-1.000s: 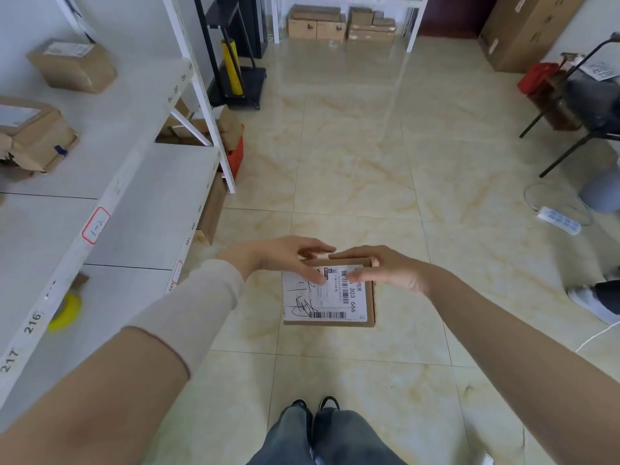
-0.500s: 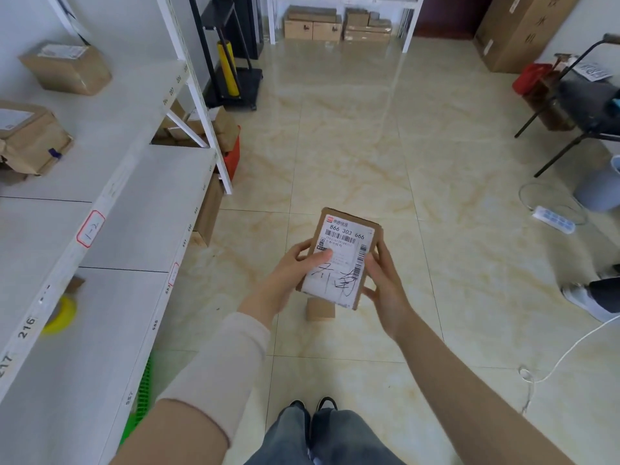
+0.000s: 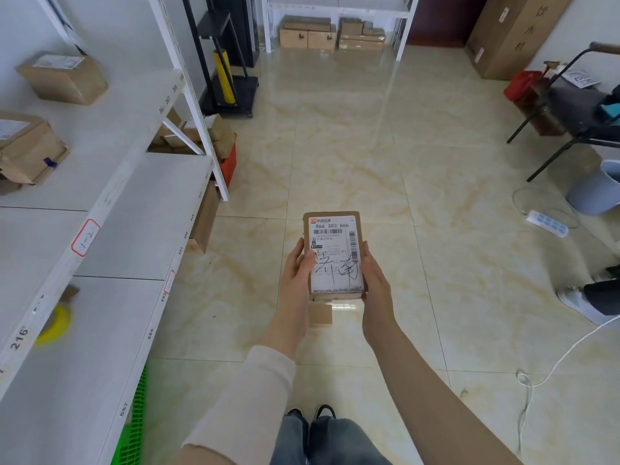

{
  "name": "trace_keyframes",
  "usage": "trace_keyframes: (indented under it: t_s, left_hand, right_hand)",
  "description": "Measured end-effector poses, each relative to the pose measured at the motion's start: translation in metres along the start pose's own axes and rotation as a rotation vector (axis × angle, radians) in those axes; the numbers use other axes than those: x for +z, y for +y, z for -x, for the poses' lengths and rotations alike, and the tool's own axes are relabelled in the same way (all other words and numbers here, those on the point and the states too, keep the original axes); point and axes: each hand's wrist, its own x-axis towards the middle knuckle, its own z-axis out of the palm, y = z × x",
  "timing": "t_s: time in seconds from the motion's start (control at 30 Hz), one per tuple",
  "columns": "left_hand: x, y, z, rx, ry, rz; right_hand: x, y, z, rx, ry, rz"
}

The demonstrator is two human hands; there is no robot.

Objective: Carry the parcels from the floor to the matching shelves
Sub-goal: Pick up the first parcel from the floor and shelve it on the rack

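Observation:
A small flat cardboard parcel (image 3: 335, 243) with a white label reading 866 303 666 is held upright in front of me, label facing me. My left hand (image 3: 297, 268) grips its left edge, thumb on the label. My right hand (image 3: 374, 275) grips its right edge. A smaller brown parcel (image 3: 320, 314) lies on the tiled floor just below, partly hidden by the held one. White shelves (image 3: 100, 209) run along my left, with numbered edge tags and a red-framed tag (image 3: 85, 237).
Brown boxes (image 3: 63, 78) sit on the upper left shelf. A green crate (image 3: 134, 427) stands under the shelves. More cartons (image 3: 308, 33) lie by the far rack. On the right are a chair (image 3: 577, 112), a bucket (image 3: 595, 191), a power strip (image 3: 547, 223), a white cable and another person's shoe (image 3: 577, 302).
Both hands lifted the parcel off the floor and turned it from flat to upright, label squarely toward me. A smaller parcel underneath came into sight.

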Motion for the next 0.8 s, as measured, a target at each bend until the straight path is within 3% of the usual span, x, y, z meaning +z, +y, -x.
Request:
trace_keyframes:
  t_s: [0.8]
  left_hand:
    - [0.022, -0.007, -0.014, 0.053, -0.132, -0.064]
  right_hand:
    - [-0.007, 0.012, -0.019, -0.049, 0.044, -0.002]
